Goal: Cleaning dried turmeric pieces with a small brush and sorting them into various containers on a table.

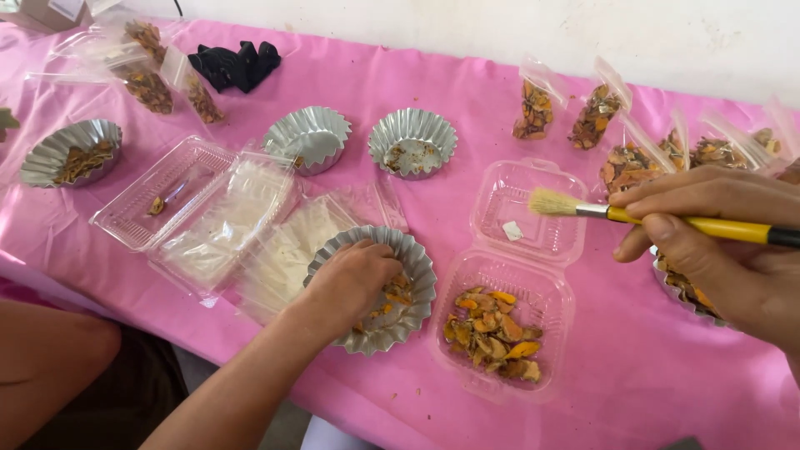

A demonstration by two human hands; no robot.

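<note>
Left hand: your left hand (354, 279) is cupped inside the fluted foil cup (417, 275), fingers curled down on the dried orange pieces (398, 292); whether it pinches any, you cannot tell.
Right hand: your right hand (717, 242) is clamped on the yellow brush (667, 218), bristles pointing to 9 o'clock.
Place: the cup sits on the pink counter (467, 108), at 9 o'clock of the clear clamshell box (508, 275).
Handling: the pieces seem light, stiff and brittle, so pinch them softly. The cup looks thin and easily dented; take it at the rim.
Look: the pieces are curled, orange and brown; the cup is silver and pleated.
</note>
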